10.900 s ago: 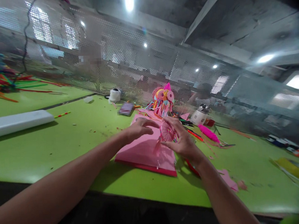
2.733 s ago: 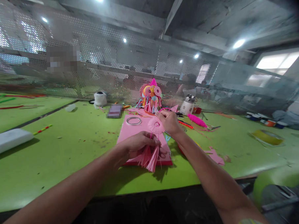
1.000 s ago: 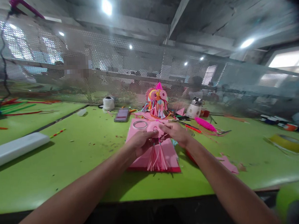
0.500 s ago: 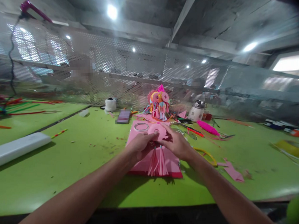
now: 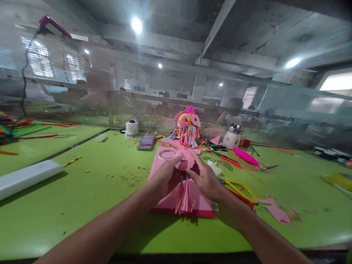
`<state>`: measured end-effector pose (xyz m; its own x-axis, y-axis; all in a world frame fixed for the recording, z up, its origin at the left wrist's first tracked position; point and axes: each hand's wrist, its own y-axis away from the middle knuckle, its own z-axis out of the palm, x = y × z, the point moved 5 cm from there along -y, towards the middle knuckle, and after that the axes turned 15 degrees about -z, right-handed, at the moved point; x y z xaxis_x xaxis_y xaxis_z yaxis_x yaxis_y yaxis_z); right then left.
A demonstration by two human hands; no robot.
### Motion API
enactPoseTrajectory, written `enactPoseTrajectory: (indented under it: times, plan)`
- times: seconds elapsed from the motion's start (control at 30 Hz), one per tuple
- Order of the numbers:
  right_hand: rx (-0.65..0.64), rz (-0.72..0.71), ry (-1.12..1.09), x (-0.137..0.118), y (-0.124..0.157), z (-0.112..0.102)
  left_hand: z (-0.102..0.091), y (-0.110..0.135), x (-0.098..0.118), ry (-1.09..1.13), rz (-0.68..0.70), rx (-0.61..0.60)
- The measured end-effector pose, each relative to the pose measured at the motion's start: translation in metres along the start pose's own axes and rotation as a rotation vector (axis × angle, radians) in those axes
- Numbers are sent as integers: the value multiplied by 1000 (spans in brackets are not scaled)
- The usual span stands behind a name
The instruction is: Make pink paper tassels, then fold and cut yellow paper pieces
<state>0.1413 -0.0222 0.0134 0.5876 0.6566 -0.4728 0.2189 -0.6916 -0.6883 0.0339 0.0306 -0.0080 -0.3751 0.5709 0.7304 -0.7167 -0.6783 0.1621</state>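
Note:
Between my two hands is a pink paper ornament [image 5: 181, 166], a round, scallop-edged piece with a hole and fringed tassels [image 5: 183, 199] hanging from it. My left hand [image 5: 168, 177] grips its left edge, the thumb lying toward the hole. On the opposite side, my right hand [image 5: 205, 177] pinches the right edge between thumb and fingers. Beneath both hands lies a stack of pink sheets [image 5: 202, 199] with a darker front edge. A metal ring [image 5: 167, 154] rests on the stack, up and left of the ornament.
Yellow-handled scissors [image 5: 242, 189] and pink scraps [image 5: 277, 211] lie to the right. A tasselled paper figure [image 5: 189, 127] stands behind, between a white thread spool [image 5: 132, 127] and a white pot-like container [image 5: 232, 137]. A magenta yarn bundle [image 5: 246, 157] and long white box [image 5: 26, 179] flank the workspace.
My left thumb has shifted up on the ornament, uncovering its hole. Both hands still hold it. The whole view has shifted slightly, and the yellow-handled scissors show more beside my right wrist.

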Motion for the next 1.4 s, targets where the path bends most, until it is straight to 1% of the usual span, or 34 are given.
enactPoseTrajectory:
  times: [0.07, 0.13, 0.23, 0.3, 0.37, 0.43, 0.5, 0.57, 0.63, 0.7, 0.8, 0.97, 1.03, 1.1, 1.17, 1.3, 1.4]
  plan:
    - [-4, -4, -17, 0, 1, 0, 2, 1, 1, 8, -28, -35]
    - [-16, -20, -19, -1, 2, 1, 1, 2, 4, 24, -20, -23]
    - [-24, -37, -16, -2, 4, 4, -3, 3, 8, 28, 18, 65]
    - [-3, -44, -25, -3, 5, 6, -5, 4, 8, 3, 22, 128]
    - [43, -45, -68, -4, 6, 6, -6, 5, 7, -17, 20, 153]
    - [104, -31, -151, -2, 6, 4, -6, 4, 7, -22, 33, 133]
    - [188, 17, -205, 2, 5, -1, -5, 4, 6, -32, 40, 91]
    - [243, 86, -203, 9, 4, -6, -4, 3, 5, -45, 48, 67]
    - [235, 144, -211, 15, 3, -8, -3, 4, 3, -59, 54, 58]
    - [202, 170, -262, 19, 1, -8, -2, 4, 2, -72, 47, 53]
    - [208, 171, -308, 19, 0, -10, -1, 4, 0, -102, 29, 58]
    - [183, 150, -287, 13, -2, -12, -3, 1, 0, -177, 12, 77]
    - [213, 160, -252, 13, -1, -13, -5, 0, 2, -180, 36, 88]
    - [270, 187, -237, 12, 2, -12, -6, 1, 6, -171, 71, 103]
    - [280, 222, -264, 10, 4, -8, -8, 2, 8, -168, 92, 115]
    - [189, 298, -359, 4, 7, 7, -10, 1, 9, -156, 85, 122]
    - [177, 295, -326, 4, 7, 10, -11, -1, 7, -154, 73, 110]
